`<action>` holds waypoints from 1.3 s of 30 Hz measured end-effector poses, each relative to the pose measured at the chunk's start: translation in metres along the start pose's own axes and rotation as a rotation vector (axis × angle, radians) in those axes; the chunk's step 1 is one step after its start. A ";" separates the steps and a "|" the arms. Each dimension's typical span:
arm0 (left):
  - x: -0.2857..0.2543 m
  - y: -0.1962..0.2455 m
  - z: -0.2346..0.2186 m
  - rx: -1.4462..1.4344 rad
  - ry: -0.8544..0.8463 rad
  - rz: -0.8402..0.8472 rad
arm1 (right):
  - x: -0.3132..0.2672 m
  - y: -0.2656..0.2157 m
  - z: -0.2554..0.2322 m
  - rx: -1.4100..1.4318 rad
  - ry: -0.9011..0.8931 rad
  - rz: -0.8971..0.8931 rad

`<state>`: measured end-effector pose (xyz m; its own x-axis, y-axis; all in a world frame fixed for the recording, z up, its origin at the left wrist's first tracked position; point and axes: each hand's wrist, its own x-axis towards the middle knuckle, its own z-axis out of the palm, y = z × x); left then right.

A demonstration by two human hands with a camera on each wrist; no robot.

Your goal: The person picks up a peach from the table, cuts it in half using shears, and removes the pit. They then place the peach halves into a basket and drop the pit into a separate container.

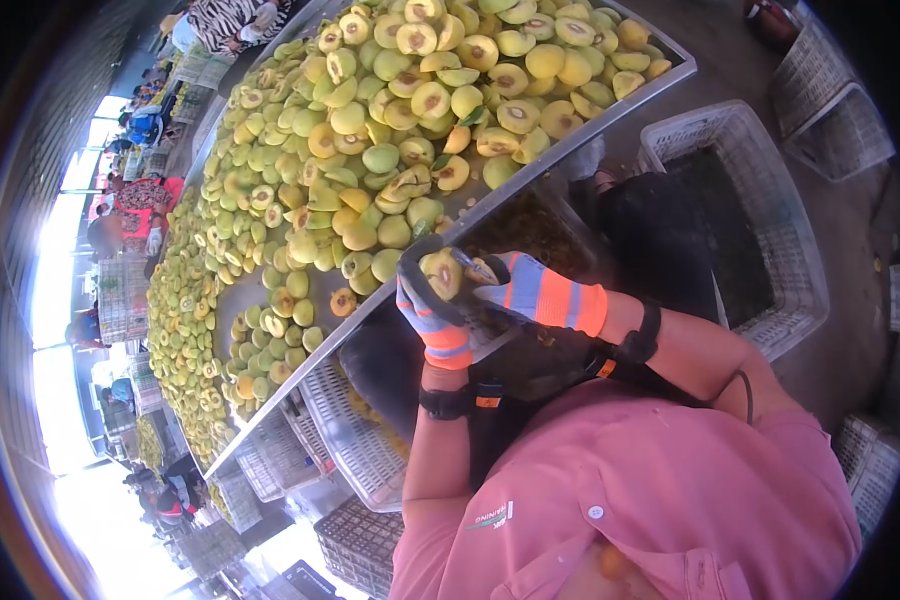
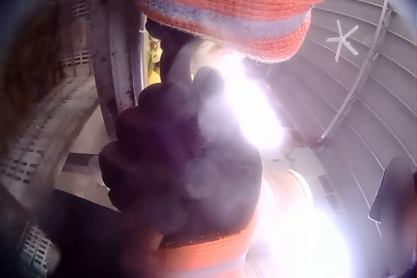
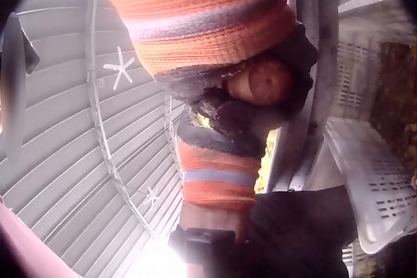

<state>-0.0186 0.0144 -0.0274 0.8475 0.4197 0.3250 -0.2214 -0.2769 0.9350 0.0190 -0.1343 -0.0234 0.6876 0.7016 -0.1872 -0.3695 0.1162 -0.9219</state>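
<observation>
My left hand (image 1: 432,305), in a grey, lilac and orange knit glove, holds a cut yellow-green stone fruit (image 1: 440,273) with its brown centre facing up. Close against it on the right, my right hand (image 1: 545,292), gloved alike, grips a small tool. The tool's round, wood-coloured handle end (image 3: 268,82) pokes out of the right fist in the right wrist view; its working end is mostly hidden among the fingers and fruit. Dark glove fingers of the left hand (image 2: 189,160) curl inward in the left wrist view. Both hands are just off the metal table's edge (image 1: 530,185).
Many halved fruits (image 1: 350,118) cover the metal-rimmed table ahead. A white plastic crate (image 1: 805,250) stands at the right, another crate (image 1: 355,450) below the table edge. More crates (image 1: 835,115) are stacked at far right. Other people (image 1: 145,195) work at the left.
</observation>
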 end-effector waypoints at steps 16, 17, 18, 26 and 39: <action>-0.009 -0.015 0.011 -0.133 -0.001 -0.149 | 0.014 0.040 0.004 -0.273 0.062 -0.038; -0.009 -0.015 0.010 -0.109 -0.014 -0.144 | 0.015 0.041 0.004 -0.288 0.064 -0.035; -0.009 -0.015 0.008 -0.078 -0.021 -0.145 | 0.015 0.041 0.004 -0.326 0.059 -0.036; -0.006 -0.035 0.002 -0.244 0.099 -0.306 | 0.022 0.034 0.001 -0.370 0.053 0.015; -0.001 0.031 0.002 0.397 -0.234 0.317 | 0.002 0.007 0.001 0.276 0.094 -0.002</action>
<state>-0.0249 0.0041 0.0007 0.8634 0.0721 0.4994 -0.3226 -0.6821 0.6563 0.0172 -0.1313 -0.0299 0.7390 0.6341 -0.2277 -0.5152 0.3139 -0.7975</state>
